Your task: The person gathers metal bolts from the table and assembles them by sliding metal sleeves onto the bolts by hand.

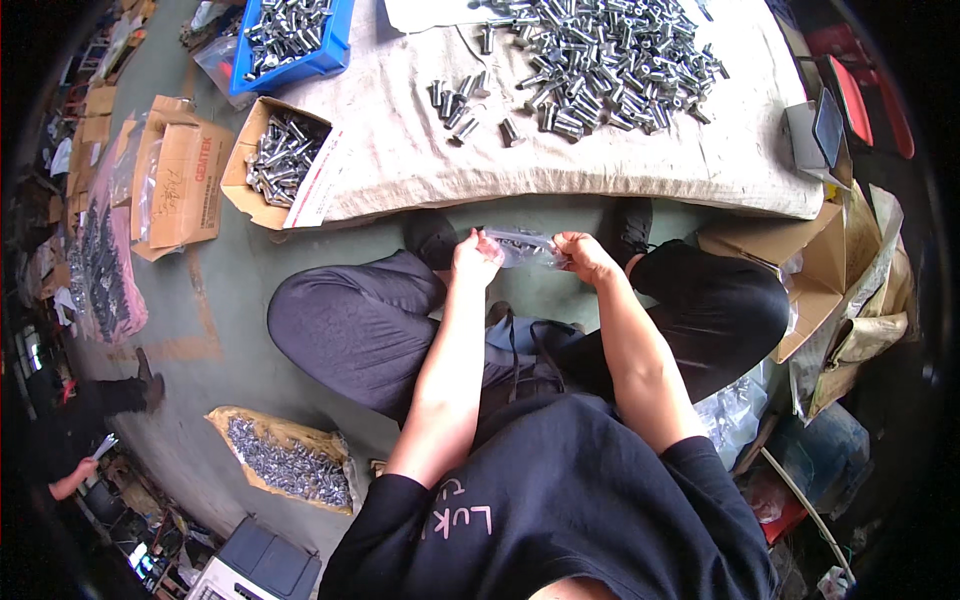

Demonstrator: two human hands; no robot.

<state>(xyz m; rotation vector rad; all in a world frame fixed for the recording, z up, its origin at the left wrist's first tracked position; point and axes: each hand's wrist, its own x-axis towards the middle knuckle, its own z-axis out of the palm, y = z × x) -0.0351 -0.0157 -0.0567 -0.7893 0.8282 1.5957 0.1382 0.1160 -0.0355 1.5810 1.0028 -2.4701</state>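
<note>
The left hand (pixel 478 258) and right hand (pixel 586 257), fingers closed on opposite ends of a clear plastic bag (pixel 524 250) mid-frame, hold its long axis left to right, below loose metal fittings (pixel 615 75) at upper centre.

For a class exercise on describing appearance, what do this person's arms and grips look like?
The left arm and right arm emerge from short black sleeves and are bare below them. The left grip and right grip are ungloved; no watch or cable shows.
</note>
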